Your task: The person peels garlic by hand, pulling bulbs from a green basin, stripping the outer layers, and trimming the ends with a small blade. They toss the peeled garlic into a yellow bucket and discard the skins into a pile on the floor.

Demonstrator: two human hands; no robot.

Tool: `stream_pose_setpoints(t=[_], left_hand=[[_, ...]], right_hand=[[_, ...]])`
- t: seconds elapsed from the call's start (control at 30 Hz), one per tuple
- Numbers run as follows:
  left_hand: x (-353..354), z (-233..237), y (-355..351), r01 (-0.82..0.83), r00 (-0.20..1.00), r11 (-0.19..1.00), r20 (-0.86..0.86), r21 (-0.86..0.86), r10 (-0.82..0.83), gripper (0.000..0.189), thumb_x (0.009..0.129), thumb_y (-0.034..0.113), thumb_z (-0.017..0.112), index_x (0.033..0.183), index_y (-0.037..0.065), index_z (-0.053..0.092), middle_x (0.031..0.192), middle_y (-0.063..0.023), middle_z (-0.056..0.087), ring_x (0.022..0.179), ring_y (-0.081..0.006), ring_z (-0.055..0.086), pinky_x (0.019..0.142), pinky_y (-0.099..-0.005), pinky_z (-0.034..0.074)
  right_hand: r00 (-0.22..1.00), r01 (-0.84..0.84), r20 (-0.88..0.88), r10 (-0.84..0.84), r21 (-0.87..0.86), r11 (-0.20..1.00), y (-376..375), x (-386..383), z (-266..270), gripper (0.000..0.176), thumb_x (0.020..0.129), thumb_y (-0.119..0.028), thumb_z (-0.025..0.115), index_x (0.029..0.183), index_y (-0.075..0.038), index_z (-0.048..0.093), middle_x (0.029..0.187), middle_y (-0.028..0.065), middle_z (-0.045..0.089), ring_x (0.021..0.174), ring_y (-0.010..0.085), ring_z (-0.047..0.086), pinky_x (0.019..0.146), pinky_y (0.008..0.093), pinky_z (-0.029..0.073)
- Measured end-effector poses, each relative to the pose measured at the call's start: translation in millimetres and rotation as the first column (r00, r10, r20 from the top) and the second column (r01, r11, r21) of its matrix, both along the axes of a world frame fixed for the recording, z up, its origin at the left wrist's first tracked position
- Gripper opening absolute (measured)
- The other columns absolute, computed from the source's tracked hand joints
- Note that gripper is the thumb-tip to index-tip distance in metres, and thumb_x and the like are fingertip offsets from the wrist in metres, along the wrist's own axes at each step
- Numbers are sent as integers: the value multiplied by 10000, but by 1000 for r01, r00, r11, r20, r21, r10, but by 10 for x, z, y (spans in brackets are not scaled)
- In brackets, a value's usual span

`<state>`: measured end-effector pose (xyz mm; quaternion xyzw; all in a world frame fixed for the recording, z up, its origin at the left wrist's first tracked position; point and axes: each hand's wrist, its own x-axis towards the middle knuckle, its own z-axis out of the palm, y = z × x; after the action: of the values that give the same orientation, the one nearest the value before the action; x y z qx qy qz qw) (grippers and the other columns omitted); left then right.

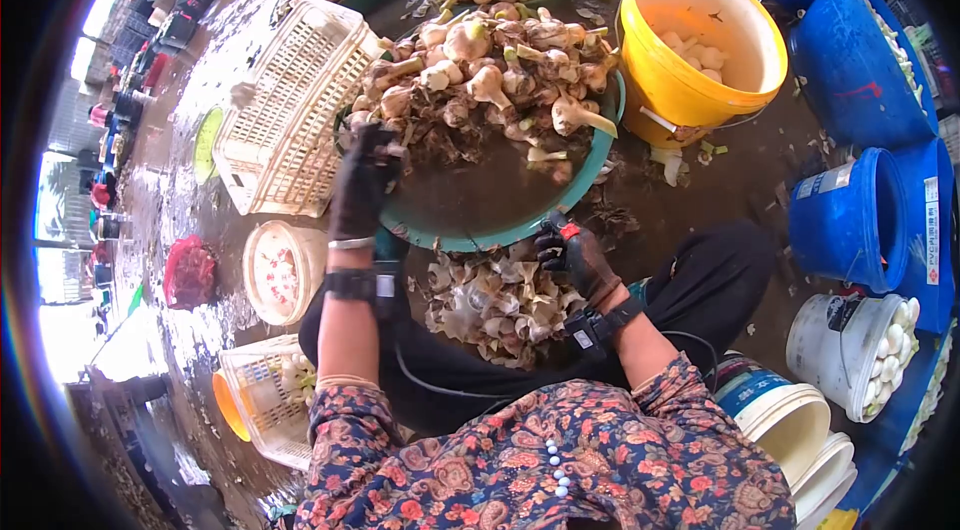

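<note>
- white basket (290, 110): far left, tilted against the basin.
- left hand (362, 180): gloved, fingers curled at the heap's left edge; cannot tell whether they grip a bulb.
- bulb heap (500, 70): in green basin (470, 242), far-right of those fingers; left hand nearer.
- right hand (578, 265): gloved, near rim, fingers closed round red-tipped tool (569, 229).
- yellow bucket (700, 95): far right.
</note>
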<state>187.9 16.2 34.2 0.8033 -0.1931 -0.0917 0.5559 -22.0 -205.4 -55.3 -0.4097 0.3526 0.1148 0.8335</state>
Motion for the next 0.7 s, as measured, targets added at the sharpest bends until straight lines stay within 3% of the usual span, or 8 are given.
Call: stream_pose_setpoints(t=[0.03,0.07,0.17,0.23,0.33,0.4,0.6,0.7], left_hand=[[249,-440,-65,208,978,976,-43,65,-205,203,864,100,559,1055,42,591,837,-36,603,783,-114,593,691,-247,490],[-82,-294,-512,-102,862,964,-506,-245,-37,233,819,100,627,1040,38,591,781,-8,605,730,-93,588,655,-235,487],[-120,-1483,-1122,233,972,958,-48,165,-228,383,796,225,645,1125,49,557,780,-71,619,793,-231,626,734,-317,502],[-258,-1545,-1528,280,956,748,-102,602,-276,546,713,333,677,1174,85,521,954,-192,624,899,-374,593,810,-413,470],[-412,-1809,-1747,62,890,861,363,504,-277,619,711,340,660,1243,97,455,997,-192,612,960,-391,560,860,-449,439],[-399,-1809,-1704,94,909,866,312,492,-276,608,695,347,676,1215,95,488,1025,-189,603,988,-370,557,858,-428,444],[-485,-1615,-1250,216,965,830,-243,514,-101,455,712,320,671,1079,63,593,1058,-191,610,936,-319,598,825,-380,464],[-467,-1756,-1075,419,783,847,-603,327,-154,423,746,282,642,1092,47,581,1072,-203,607,935,-308,609,819,-365,469]], right_hand=[[1000,9,1,-9,-43,999,-1,5,-5,410,888,-470,515,905,-67,585,728,6,580,585,105,557,532,239,459],[1000,17,-2,-18,-47,999,-4,7,-13,410,888,-470,515,905,-67,585,728,6,580,585,105,557,532,239,459],[998,50,-42,-52,-33,998,-46,-11,-73,428,834,-481,598,867,-54,585,733,50,592,573,132,561,505,266,469],[994,81,-71,-85,-58,995,-61,-20,-12,411,837,-466,600,864,-56,585,726,47,591,566,129,557,500,267,466],[988,105,-113,-105,-9,994,-141,0,-72,354,852,-414,601,879,-61,586,698,37,584,536,122,538,479,263,450],[986,143,-72,-149,-77,987,-119,12,-109,319,863,-388,593,892,-70,591,683,32,580,520,117,527,463,255,431],[989,146,12,-145,-118,982,-121,-6,-194,316,874,-393,567,961,-89,581,740,27,599,581,106,552,522,250,463],[982,182,-22,-187,-146,973,-141,8,-213,279,872,-363,580,958,-97,583,742,25,599,579,107,548,508,244,456]])
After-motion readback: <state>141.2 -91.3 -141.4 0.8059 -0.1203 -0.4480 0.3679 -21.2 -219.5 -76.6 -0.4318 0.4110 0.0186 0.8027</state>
